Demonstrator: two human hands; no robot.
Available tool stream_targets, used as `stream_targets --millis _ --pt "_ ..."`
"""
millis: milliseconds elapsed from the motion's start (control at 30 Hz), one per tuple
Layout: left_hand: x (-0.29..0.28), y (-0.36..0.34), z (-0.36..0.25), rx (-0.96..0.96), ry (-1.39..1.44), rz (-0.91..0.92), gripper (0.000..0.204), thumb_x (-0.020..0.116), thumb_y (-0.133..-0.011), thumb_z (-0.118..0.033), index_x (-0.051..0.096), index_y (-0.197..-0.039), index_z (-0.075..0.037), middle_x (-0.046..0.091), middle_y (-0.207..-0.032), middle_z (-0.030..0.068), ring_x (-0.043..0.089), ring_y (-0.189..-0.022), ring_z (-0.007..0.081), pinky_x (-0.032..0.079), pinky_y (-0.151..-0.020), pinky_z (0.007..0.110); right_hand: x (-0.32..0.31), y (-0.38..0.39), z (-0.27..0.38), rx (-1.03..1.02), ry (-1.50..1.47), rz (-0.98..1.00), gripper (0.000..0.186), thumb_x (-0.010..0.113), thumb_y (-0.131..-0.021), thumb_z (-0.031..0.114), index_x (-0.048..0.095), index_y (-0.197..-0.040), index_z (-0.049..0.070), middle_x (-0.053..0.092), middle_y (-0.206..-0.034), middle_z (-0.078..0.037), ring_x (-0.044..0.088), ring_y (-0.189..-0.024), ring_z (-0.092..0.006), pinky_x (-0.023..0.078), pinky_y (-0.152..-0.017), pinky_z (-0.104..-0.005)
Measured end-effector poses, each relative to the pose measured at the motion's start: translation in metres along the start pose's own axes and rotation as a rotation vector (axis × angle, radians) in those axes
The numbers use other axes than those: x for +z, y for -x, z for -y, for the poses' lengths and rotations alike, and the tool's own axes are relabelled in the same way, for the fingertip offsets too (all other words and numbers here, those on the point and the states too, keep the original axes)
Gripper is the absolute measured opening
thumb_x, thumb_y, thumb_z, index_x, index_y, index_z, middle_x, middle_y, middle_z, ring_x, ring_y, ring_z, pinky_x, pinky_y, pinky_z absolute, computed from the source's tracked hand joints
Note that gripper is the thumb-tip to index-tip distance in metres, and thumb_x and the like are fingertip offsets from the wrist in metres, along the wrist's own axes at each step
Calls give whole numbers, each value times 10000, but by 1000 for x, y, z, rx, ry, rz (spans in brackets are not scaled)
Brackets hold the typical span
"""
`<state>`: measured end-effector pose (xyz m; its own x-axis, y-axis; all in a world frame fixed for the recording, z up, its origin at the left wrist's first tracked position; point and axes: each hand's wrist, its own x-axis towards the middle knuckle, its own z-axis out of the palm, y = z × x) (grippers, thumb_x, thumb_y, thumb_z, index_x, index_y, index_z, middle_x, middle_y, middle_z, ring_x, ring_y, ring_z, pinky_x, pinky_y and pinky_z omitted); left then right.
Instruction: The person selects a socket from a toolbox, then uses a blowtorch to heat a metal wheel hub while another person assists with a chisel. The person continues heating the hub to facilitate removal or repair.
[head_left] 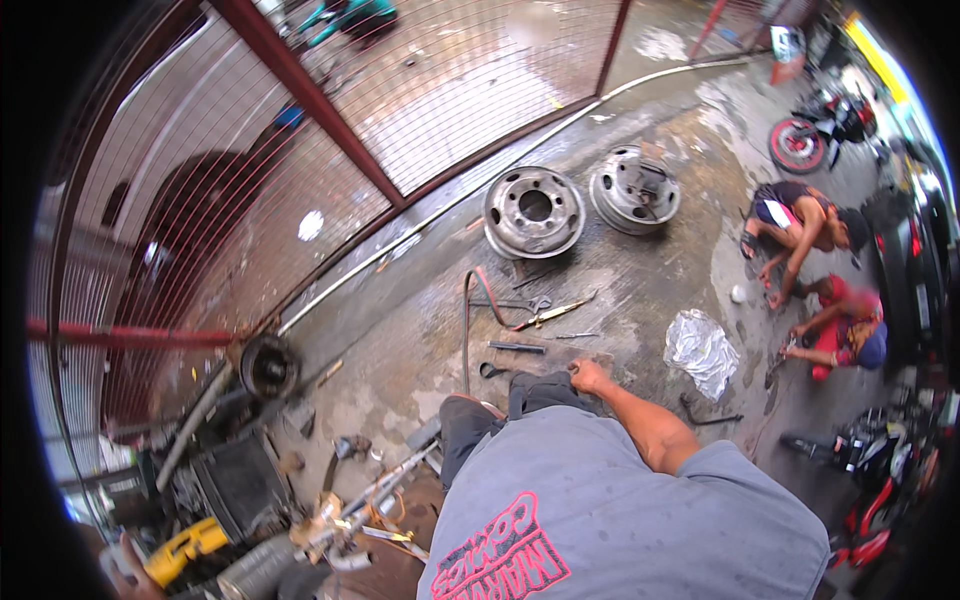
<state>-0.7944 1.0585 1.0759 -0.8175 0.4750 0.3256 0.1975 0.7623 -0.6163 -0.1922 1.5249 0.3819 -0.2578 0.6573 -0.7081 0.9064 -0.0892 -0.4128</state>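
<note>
My right hand (588, 377) is in front of my right knee, low over the floor, with its fingers curled closed; what is in them, if anything, cannot be made out. Just beyond it lies a flat brown piece (598, 360). At the dark lower left rim a hand (130, 572), seemingly my left, is curled against a pale grey thing too dim to name. Ahead of my knees lie a dark bar (517, 348), a ring-ended tool (490, 370), a thin rod (575, 336) and a brass cutting torch (555, 313) with a red hose (480, 282).
Two steel wheel rims (535, 212) (636, 190) lie ahead, before a red-framed mesh fence (345, 130). Crumpled foil (700, 352) is at right, near two crouching people (810, 225) (845, 325) and motorcycles (825, 135). Metal scrap (350, 520) and a yellow machine (190, 550) crowd the left.
</note>
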Motion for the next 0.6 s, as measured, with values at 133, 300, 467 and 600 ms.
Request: stream_targets --millis 133,300,467,600 --pt "7 -118 -121 333 -54 -177 574 617 -955 -16 579 -1487 -228 633 -1356 269 691 -1093 423 567 -919 503 8 7 -3 129 -217 -36 463 674 -822 225 738 -1259 89 768 -1028 -200 738 -905 -312 564 -777 -388" --pt "-37 -185 -399 448 162 -102 668 607 -928 -705 708 -1068 -60 696 -996 236 700 -943 445 564 -805 564 48 15 -53 487 -573 -221 423 725 -863 265 737 -1209 20 741 -905 -115 650 -682 -186 485 -571 -333" --pt "23 -241 -598 917 346 169 557 815 -771 -582 763 -846 -32 707 -855 228 699 -869 442 568 -777 535 81 26 24 859 -916 -281 386 727 -873 251 744 -1213 70 759 -957 -87 694 -764 -197 510 -575 -358" --pt "111 -249 -747 1503 403 532 705 786 -779 -704 800 -1023 -43 769 -940 218 751 -936 391 590 -840 482 97 20 125 993 -967 -360 391 732 -875 253 737 -1231 92 770 -1071 -118 726 -914 -249 565 -689 -383"
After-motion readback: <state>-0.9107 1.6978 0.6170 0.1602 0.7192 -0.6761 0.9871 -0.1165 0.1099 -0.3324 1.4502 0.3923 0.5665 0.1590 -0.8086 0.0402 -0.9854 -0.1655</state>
